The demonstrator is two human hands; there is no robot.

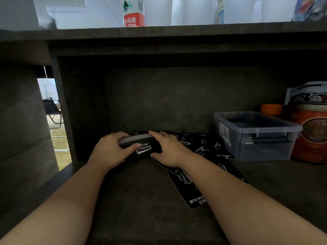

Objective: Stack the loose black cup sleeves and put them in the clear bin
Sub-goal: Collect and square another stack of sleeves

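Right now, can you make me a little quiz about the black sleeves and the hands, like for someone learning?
1. True or false: both hands hold the stack of sleeves.
2. Where is the clear bin? A) right of the stack B) left of the stack C) on the upper shelf
3. Fill in: loose sleeves lie on the shelf between the stack and the ____.

Key:
1. True. The left hand and right hand grip it, one at each end.
2. A.
3. Bin. Some loose sleeves also lie under the right forearm.
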